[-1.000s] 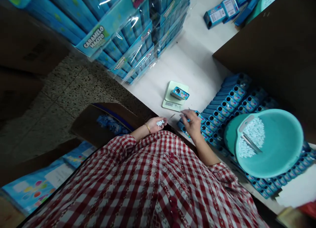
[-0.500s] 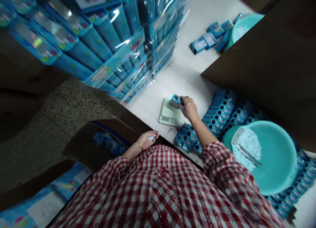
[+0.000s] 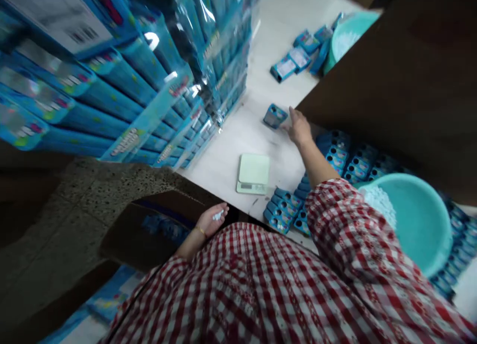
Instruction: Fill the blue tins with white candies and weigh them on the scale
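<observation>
My right hand [image 3: 299, 129] is at the right side of a small blue box [image 3: 275, 116] that stands on the white table. Its fingers are apart, with a narrow gap showing between them and the box. The pale green kitchen scale [image 3: 254, 173] lies nearer to me, its plate bare. Low beside the table edge, my left hand [image 3: 212, 219] is palm up with curled fingers, cupping several small white candies [image 3: 218, 215].
Rows of blue boxes [image 3: 283, 210] line the table at the right, around a turquoise tub [image 3: 421, 224] of white candies. Wrapped stacks of blue boxes [image 3: 149, 100] rise at the left. A brown cardboard panel [image 3: 391, 90] stands at the right; loose boxes [image 3: 298, 57] lie behind it.
My right hand has carried the blue box off the scale to the table beyond and let go of it. My left hand still cups the candies. The view has shifted slightly.
</observation>
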`<action>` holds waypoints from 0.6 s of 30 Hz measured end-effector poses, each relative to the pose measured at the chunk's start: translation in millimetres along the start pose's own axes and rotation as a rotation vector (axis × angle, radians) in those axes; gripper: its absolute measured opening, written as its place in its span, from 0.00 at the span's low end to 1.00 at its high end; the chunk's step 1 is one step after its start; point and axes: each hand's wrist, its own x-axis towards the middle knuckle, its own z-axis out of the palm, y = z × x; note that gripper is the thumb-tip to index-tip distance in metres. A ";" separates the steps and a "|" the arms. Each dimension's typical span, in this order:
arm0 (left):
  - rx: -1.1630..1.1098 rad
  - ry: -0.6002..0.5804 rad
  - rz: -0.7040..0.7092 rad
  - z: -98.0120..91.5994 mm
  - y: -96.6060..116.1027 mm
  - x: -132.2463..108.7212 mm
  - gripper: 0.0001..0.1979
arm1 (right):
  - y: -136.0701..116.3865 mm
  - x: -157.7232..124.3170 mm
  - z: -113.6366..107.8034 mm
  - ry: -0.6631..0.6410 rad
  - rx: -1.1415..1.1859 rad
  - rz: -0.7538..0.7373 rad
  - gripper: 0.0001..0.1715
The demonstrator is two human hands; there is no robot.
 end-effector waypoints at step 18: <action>0.074 -0.142 0.037 26.7 -6.6 -0.5 0.09 | -38.0 -180.0 -17.9 -0.241 -0.282 -0.151 0.18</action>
